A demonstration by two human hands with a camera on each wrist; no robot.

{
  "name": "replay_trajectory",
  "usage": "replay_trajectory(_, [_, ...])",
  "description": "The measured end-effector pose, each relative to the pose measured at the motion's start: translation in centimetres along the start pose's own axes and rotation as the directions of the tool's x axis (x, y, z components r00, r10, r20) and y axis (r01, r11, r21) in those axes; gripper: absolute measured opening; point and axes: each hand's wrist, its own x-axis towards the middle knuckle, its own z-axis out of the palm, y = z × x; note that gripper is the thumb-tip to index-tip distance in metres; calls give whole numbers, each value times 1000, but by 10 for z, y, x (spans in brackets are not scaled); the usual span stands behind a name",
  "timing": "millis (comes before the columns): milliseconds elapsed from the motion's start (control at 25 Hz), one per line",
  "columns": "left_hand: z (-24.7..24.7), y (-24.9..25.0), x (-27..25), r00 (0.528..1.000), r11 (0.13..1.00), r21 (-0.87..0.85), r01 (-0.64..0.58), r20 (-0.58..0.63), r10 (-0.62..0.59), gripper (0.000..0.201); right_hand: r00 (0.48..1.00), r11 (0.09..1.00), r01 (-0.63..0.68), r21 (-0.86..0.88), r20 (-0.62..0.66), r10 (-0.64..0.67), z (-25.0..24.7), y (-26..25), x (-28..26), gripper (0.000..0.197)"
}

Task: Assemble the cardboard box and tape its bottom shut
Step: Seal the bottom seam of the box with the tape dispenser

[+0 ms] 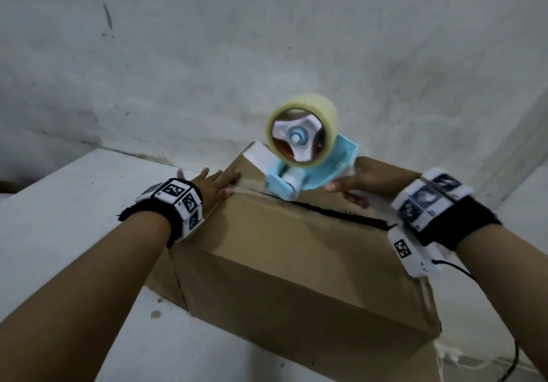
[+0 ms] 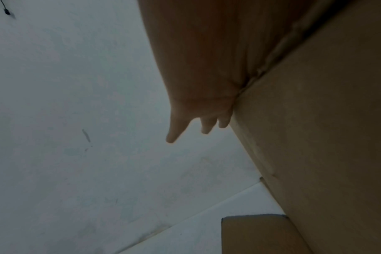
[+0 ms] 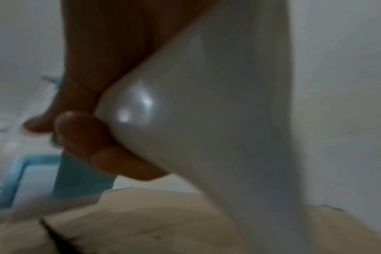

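**Tape gun meeting the seam**

Forearms are framing the head view: the cardboard box [image 1: 296,251] is sitting at centre, left hand [image 1: 213,187] pressing flat-fingered at 10 o'clock, right hand [image 1: 355,183] gripping the tape dispenser [image 1: 305,159] at 1 o'clock. Left wrist view: straight fingers [image 2: 207,127] are bracing light, flexing cardboard. Right wrist view: fingers [image 3: 87,137] are wrapping the slick handle.

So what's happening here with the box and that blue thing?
A person is taping a cardboard box shut. The right hand grips a blue tape dispenser whose front end sits on the seam between the two closed flaps, near the far end. The left hand lies flat with straight fingers on the far left of the flaps, holding them down. Most of the seam nearer the camera is a dark open gap, not yet taped.
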Motion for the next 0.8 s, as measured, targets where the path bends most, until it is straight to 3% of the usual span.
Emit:
replay_trajectory(80, [0,9,-4,1000,998,-61,12,-7,-12,54,999,998,-37,-49,-40,35,-20,19,-13,22])
replay_trajectory(200, [-3,20,-9,995,978,-203,38,-87,-56,63,994,998,-60,23,-95,62,-32,25,-22,19])
replay_trajectory(320, [-18,16,-10,976,969,-248,-21,-214,-34,56,995,998,13,65,-102,-6,-48,6,-20,27])
replay_trajectory(400, [-31,15,-14,952,903,-411,-125,-307,-8,52,993,994,95,56,-75,-91,-57,-12,-13,43])
replay_trajectory(520, [-47,13,-21,900,745,-628,-226,-428,-87,42,980,975,197,98,-34,-195,-64,-35,0,75])
replay_trajectory(600, [-56,8,-23,907,574,-762,-299,-414,-76,43,967,954,253,159,3,-256,-65,-48,9,74])
replay_trajectory(680, [-65,5,-24,944,386,-872,-300,-329,-8,51,953,938,294,184,19,-302,-63,-61,18,69])
replay_trajectory(720, [-69,7,-23,964,332,-906,-263,-262,47,56,948,934,311,174,20,-319,-62,-65,23,68])
replay_trajectory(800, [-71,21,-21,980,360,-917,-172,-122,158,59,942,934,329,140,16,-334,-57,-72,32,67])
